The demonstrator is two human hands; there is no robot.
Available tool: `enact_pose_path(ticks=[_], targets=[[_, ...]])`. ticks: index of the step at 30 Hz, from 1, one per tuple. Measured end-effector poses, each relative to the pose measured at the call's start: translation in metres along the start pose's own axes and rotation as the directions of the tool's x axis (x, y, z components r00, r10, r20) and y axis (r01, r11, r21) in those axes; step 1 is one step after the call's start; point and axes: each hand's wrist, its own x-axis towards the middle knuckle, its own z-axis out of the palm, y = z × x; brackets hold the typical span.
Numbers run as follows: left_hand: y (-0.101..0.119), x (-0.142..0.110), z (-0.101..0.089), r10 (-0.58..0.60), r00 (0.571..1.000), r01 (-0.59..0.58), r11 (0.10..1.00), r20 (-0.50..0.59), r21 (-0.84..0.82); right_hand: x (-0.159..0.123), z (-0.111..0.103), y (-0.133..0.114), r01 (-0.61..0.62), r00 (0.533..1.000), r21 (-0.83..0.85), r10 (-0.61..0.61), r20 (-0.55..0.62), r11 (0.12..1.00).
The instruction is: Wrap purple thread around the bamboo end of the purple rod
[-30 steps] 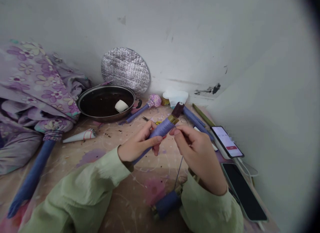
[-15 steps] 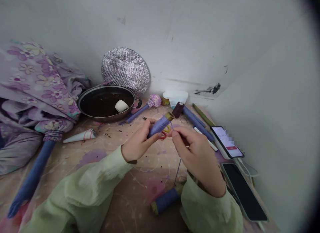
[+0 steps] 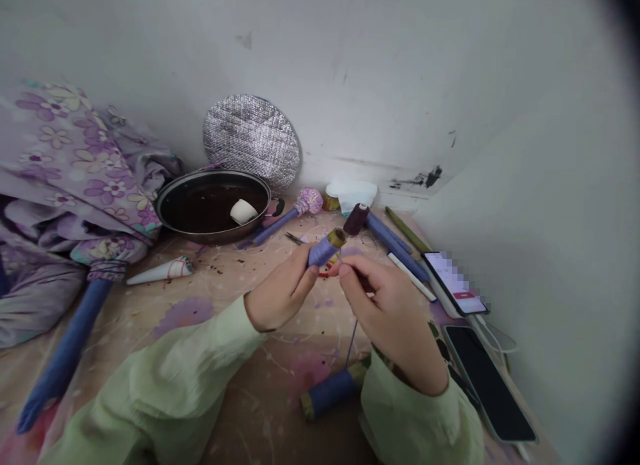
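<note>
My left hand (image 3: 283, 288) is closed round a tube wound with blue-purple thread (image 3: 323, 250), its brown end tilted up to the right. Close beside that end, my right hand (image 3: 387, 305) pinches a strand of the blue thread (image 3: 352, 342) between thumb and forefinger. From under this hand the strand runs down to a second spool of blue thread (image 3: 330, 394) lying on the table. Behind the held tube lie scissors (image 3: 295, 238) with red and yellow handles, partly hidden by my hands.
A dark pan (image 3: 210, 228) with a white cup (image 3: 243, 212) stands back left, before a round silvery mat (image 3: 253, 142). A maroon thread cone (image 3: 357, 220) and blue-wrapped rods (image 3: 395, 245) lie behind. Two phones (image 3: 455, 282) are at right; a white paper-like cone (image 3: 163, 272) lies left.
The held tube has turned and shifted slightly, and my left hand now covers more of it. The scissors' tips show more. My right hand has moved slightly left, still pinching the thread.
</note>
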Motion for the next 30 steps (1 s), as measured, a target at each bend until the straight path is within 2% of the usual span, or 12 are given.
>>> enact_pose_path(ticks=[4,11,17,21,24,30], targets=[[-0.002,0.001,-0.001,-0.058,0.998,0.057,0.997,0.016,0.054,0.001,0.0,0.001,-0.008,1.0,-0.005,0.008,-0.004,1.0],[-0.006,0.0,-0.003,-0.034,0.999,0.037,0.992,0.028,-0.123,0.0,0.0,0.003,0.016,0.999,-0.001,-0.016,-0.039,1.0],[-0.005,-0.001,0.0,-0.043,0.998,0.039,0.994,-0.037,-0.1,-0.001,-0.001,0.0,0.001,1.0,0.01,0.0,-0.029,1.0],[-0.005,-0.001,0.005,-0.064,0.998,0.063,0.973,0.005,-0.221,-0.001,-0.001,0.0,0.004,0.999,0.004,-0.004,-0.032,1.0],[-0.001,-0.001,0.005,-0.066,0.998,0.064,0.987,-0.011,-0.146,-0.001,-0.002,0.001,-0.009,0.999,-0.011,0.008,-0.047,1.0],[0.004,-0.005,-0.003,-0.056,0.989,0.065,0.996,0.137,-0.064,-0.002,-0.002,0.0,-0.01,0.998,-0.016,0.009,-0.056,1.0]])
